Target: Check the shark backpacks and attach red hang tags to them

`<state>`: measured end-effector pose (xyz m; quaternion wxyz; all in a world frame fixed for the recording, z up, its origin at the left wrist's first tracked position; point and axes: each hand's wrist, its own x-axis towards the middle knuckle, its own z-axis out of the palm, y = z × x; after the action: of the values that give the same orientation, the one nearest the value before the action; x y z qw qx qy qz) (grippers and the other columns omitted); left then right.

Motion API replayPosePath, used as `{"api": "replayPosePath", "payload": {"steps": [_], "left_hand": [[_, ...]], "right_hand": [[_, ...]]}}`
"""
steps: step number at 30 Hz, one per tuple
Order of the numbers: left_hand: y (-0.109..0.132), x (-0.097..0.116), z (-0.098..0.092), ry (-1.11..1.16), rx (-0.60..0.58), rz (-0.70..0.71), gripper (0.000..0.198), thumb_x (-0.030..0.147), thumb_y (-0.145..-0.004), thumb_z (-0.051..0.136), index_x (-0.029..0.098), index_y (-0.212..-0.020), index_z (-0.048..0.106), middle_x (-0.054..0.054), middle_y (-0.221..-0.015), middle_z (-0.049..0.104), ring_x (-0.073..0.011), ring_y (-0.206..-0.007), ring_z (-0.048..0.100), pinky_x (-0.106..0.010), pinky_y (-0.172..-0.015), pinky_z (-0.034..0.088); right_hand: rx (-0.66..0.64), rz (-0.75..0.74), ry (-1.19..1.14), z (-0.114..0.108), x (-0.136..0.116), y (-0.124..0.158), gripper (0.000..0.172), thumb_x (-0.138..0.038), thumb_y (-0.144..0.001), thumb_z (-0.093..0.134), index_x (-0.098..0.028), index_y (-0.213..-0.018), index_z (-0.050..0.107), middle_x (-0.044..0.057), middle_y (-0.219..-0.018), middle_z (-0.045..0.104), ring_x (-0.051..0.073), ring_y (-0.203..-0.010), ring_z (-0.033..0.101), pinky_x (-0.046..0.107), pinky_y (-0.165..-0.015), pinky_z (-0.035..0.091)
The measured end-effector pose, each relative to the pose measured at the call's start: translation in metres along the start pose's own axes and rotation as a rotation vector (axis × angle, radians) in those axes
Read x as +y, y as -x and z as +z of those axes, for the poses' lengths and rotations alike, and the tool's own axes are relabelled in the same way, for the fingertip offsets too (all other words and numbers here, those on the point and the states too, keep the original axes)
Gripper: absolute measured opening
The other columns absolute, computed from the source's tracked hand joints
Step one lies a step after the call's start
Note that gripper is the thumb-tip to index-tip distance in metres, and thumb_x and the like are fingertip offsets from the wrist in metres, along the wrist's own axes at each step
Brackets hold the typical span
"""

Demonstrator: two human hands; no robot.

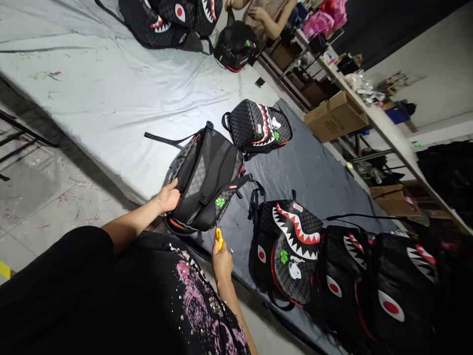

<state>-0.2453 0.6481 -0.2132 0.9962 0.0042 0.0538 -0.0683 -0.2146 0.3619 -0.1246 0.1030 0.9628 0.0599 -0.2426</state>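
Observation:
A black checkered backpack (225,158) lies on the table with its straps and padded back facing up. My left hand (169,198) is closed on its near left edge, thumb on top and the other fingers partly hidden. My right hand (221,261) is wrapped round a yellow-handled tool (219,238) with a thin dark tip. That tip points at the backpack's lower end, below a green patch (220,202); I cannot tell whether it touches. Just beyond lies another backpack (242,123) with a red-and-white shark mouth.
Several shark-mouth backpacks (295,246) line the table to my right. More bags (173,22) lie at the far end, where another person's arm (271,24) reaches near a black bag (236,44). A phone-like dark object (260,82) rests by the edge. Shelves hold cardboard boxes (336,116).

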Motion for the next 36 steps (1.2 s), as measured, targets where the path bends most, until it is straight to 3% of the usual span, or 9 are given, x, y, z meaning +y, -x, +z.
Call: {"api": "replayPosePath", "payload": {"steps": [3, 7, 14, 17, 22, 25, 29, 33, 36], "left_hand": [[-0.002, 0.005, 0.003, -0.017, 0.000, -0.064, 0.081, 0.063, -0.092, 0.037, -0.004, -0.135, 0.048, -0.027, -0.115, 0.069, -0.0352, -0.118, 0.062, -0.050, -0.109, 0.037], [-0.008, 0.009, 0.017, -0.014, 0.064, -0.017, 0.078, 0.063, -0.092, 0.039, 0.000, -0.136, 0.049, -0.024, -0.114, 0.070, -0.0335, -0.117, 0.063, -0.050, -0.107, 0.039], [-0.024, 0.011, 0.028, -0.048, 0.299, 0.038, 0.076, 0.069, -0.090, 0.037, 0.008, -0.131, 0.057, -0.019, -0.105, 0.073, -0.0320, -0.105, 0.068, -0.048, -0.098, 0.049], [-0.025, 0.014, 0.030, -0.048, 0.268, 0.039, 0.076, 0.067, -0.092, 0.031, 0.007, -0.131, 0.056, -0.020, -0.104, 0.073, -0.0320, -0.104, 0.068, -0.049, -0.098, 0.049], [-0.023, 0.017, 0.037, -0.032, 0.216, 0.056, 0.079, 0.067, -0.090, 0.038, 0.002, -0.132, 0.054, -0.022, -0.108, 0.072, -0.0328, -0.109, 0.066, -0.051, -0.102, 0.045], [-0.026, 0.017, 0.037, -0.045, 0.228, 0.052, 0.081, 0.069, -0.089, 0.036, 0.003, -0.132, 0.054, -0.021, -0.110, 0.071, -0.0328, -0.110, 0.065, -0.051, -0.102, 0.045], [-0.032, 0.021, 0.040, -0.116, 0.249, 0.030, 0.081, 0.070, -0.088, 0.035, 0.004, -0.131, 0.054, -0.022, -0.111, 0.070, -0.0348, -0.112, 0.064, -0.053, -0.101, 0.046], [-0.013, 0.016, 0.059, -0.487, 0.510, -0.092, 0.073, 0.058, -0.087, 0.051, 0.005, -0.137, 0.047, -0.026, -0.127, 0.062, -0.0397, -0.125, 0.055, -0.056, -0.104, 0.042], [0.014, -0.003, 0.075, -1.136, 0.727, 0.162, 0.082, 0.042, -0.080, 0.069, 0.015, -0.149, 0.035, -0.022, -0.152, 0.040, -0.0396, -0.142, 0.035, -0.055, -0.115, 0.030]], "right_hand": [[0.011, 0.006, -0.029, -0.003, -0.001, 0.003, 0.042, -0.040, -0.103, 0.029, -0.017, -0.125, 0.057, 0.011, -0.092, 0.074, 0.022, -0.087, 0.072, 0.027, -0.070, 0.047], [0.029, 0.018, -0.065, -0.004, -0.003, 0.009, 0.046, -0.040, -0.103, 0.027, -0.015, -0.129, 0.056, 0.013, -0.092, 0.074, 0.024, -0.086, 0.072, 0.029, -0.070, 0.048], [-0.003, 0.054, -0.173, -0.010, -0.008, 0.014, 0.048, -0.038, -0.103, 0.027, -0.015, -0.137, 0.052, 0.014, -0.096, 0.074, 0.025, -0.092, 0.071, 0.029, -0.074, 0.049], [-0.016, 0.083, -0.185, -0.008, 0.002, 0.028, 0.049, -0.039, -0.102, 0.027, -0.016, -0.136, 0.053, 0.013, -0.096, 0.074, 0.026, -0.092, 0.071, 0.030, -0.074, 0.049], [-0.058, 0.034, -0.263, 0.017, 0.026, 0.076, 0.046, -0.042, -0.100, 0.029, -0.025, -0.132, 0.058, 0.007, -0.081, 0.074, 0.026, -0.081, 0.072, 0.029, -0.065, 0.049], [-0.130, -0.037, -0.202, 0.019, 0.014, 0.084, 0.038, -0.041, -0.098, 0.037, -0.030, -0.125, 0.062, 0.005, -0.081, 0.074, 0.025, -0.080, 0.073, 0.026, -0.064, 0.047], [-0.228, -0.181, -0.023, 0.000, -0.020, 0.061, 0.036, -0.042, -0.100, 0.038, -0.023, -0.120, 0.061, 0.010, -0.095, 0.076, 0.025, -0.090, 0.072, 0.026, -0.071, 0.046], [-0.188, -0.086, 0.035, -0.014, -0.029, 0.046, 0.042, -0.043, -0.102, 0.033, -0.019, -0.123, 0.059, 0.015, -0.096, 0.075, 0.026, -0.090, 0.072, 0.030, -0.073, 0.047], [-0.232, -0.102, -0.114, -0.015, -0.027, 0.045, 0.043, -0.042, -0.102, 0.032, -0.019, -0.126, 0.060, 0.015, -0.103, 0.074, 0.025, -0.097, 0.071, 0.029, -0.076, 0.047]]}}
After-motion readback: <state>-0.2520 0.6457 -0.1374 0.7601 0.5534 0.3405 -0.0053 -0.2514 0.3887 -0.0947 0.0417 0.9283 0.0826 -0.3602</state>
